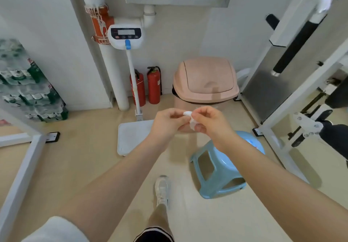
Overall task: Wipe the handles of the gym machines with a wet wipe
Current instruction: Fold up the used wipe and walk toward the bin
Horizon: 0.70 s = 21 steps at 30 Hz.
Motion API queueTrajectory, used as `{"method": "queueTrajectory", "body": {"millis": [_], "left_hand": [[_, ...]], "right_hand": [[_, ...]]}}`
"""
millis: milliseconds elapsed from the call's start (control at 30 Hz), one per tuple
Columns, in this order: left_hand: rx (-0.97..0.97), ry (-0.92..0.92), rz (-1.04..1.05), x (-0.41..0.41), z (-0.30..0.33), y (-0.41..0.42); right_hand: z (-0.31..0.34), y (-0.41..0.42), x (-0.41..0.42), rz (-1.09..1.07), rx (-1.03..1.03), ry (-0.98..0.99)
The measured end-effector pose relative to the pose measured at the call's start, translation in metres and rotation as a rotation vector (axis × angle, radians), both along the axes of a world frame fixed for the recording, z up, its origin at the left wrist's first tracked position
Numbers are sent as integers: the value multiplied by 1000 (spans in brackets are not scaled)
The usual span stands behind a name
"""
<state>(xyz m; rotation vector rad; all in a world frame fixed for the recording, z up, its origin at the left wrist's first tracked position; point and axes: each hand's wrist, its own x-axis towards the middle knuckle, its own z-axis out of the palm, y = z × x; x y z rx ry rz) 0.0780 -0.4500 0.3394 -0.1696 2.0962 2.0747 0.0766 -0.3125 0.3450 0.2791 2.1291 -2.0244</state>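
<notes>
The scale (134,138) stands on the floor (84,159) before the wall, with two extinguishers (146,86) behind it and the bin (205,80) to their right. The stool (216,174) lies tipped just right of the scale, before the bin. Bottle packs (28,83) are stacked far left; the machine (293,57) stands at right.

you face a white wall (188,34) over a beige floor (90,147), with a pink bin (205,79), two red extinguishers (153,85), a standing scale (130,138) and a blue stool (216,168).
</notes>
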Motion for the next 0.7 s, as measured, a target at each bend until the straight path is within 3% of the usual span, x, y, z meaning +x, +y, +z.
{"method": "queueTrajectory", "body": {"millis": [200,300,500,633,700], "left_hand": [[-43,-67,35,-192,-43,30],[-164,-36,-30,-281,-47,41],[-524,95,-259,-428,-115,71],[-1038,285,-432,-508,-192,90],[-1265,341,-548,-541,-232,100]], "right_hand": [[-45,13,-176,-209,-323,-150],[-52,21,-257,-299,-335,-107],[-116,76,-388,-326,187,-87],[-197,112,-466,-124,756,30],[-238,123,-498,20,933,100]]}}
